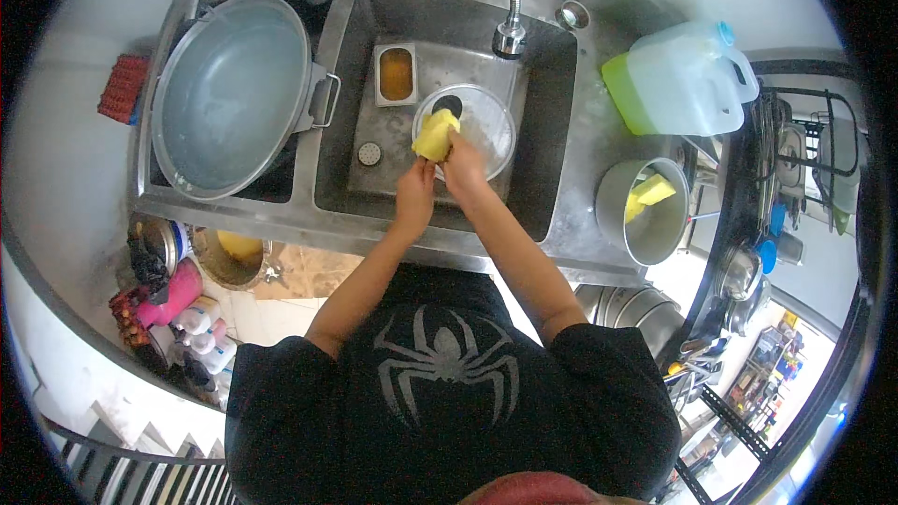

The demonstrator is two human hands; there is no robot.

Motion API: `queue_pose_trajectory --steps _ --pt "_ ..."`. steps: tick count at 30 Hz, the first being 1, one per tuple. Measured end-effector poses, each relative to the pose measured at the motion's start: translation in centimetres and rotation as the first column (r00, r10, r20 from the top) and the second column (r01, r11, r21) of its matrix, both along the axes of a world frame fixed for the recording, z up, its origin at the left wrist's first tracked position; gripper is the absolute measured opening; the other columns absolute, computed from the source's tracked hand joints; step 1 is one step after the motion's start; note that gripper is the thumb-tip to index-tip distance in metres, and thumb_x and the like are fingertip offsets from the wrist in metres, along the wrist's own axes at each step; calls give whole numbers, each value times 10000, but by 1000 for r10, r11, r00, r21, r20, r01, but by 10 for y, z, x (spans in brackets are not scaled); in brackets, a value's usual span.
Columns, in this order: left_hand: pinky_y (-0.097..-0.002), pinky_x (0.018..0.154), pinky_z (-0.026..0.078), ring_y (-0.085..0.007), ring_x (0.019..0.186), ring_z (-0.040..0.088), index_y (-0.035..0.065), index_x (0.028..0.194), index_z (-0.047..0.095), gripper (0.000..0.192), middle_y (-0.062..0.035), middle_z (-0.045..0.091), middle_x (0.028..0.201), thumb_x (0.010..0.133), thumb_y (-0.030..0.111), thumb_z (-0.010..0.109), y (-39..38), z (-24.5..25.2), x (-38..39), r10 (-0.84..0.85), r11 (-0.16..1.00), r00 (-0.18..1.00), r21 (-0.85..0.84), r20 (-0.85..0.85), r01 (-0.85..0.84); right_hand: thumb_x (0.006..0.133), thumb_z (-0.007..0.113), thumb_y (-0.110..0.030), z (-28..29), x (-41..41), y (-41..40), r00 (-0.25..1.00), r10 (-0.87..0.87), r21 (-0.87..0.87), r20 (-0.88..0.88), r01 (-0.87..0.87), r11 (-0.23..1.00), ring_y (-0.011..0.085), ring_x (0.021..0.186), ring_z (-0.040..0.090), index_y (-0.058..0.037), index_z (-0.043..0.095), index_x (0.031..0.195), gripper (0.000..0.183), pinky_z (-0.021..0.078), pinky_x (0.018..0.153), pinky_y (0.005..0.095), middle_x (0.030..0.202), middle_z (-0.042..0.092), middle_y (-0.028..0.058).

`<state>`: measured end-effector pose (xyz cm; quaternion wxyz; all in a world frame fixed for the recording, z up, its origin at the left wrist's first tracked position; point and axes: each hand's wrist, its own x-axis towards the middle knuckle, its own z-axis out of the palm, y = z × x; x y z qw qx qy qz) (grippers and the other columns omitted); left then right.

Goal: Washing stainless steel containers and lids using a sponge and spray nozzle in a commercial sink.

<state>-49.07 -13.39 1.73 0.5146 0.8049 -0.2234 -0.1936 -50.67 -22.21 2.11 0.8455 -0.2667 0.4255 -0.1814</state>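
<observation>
A yellow sponge is gripped in my right hand above the sink basin. My left hand has its fingertips together at the sponge's lower edge, where the rim of a round metal lid also passes. Which of the two those fingers hold, I cannot tell. Behind the sponge shows the lid's black knob. Farther back in the basin stands a small rectangular metal pan with brownish-orange contents. A round perforated drain cover lies left of my hands.
A flexible-neck faucet hangs over the basin. To the left, a large metal basin leans over another sink. On the right counter are a jug of green liquid and a pot holding yellow sponges.
</observation>
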Motion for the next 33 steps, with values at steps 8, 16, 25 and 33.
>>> queue_pose_trajectory --steps 8,16,25,33 --pt "-336 602 398 -252 677 541 -11 918 493 250 -147 546 712 836 188 365 16 -19 -4 -259 966 932 -56 -252 253 827 418 -271 -21 -1 -5 865 244 -120 -439 -326 938 199 670 521 46 465 928 336 412 592 336 801 532 99" --pt "-274 673 408 -176 749 553 -9 957 522 262 -133 577 831 774 178 505 -8 9 66 -162 964 986 -221 -44 149 788 456 -234 -6 -10 -7 673 214 -637 -708 -740 217 354 662 509 60 496 818 298 393 602 393 736 523 228" --pt "-262 532 407 -138 576 549 -24 821 568 167 -118 583 655 730 115 548 -40 4 113 -222 971 975 -81 24 223 756 478 -213 20 -47 -17 661 52 -662 -749 -742 -103 349 732 510 23 503 840 252 386 683 412 783 526 222" --pt "-232 489 455 -149 603 559 -1 845 498 202 -71 536 706 791 193 496 -74 -17 91 -114 967 767 -248 -631 -61 757 479 -244 19 -59 -23 478 9 -478 -878 -878 27 345 707 512 22 512 896 302 402 659 386 740 534 200"
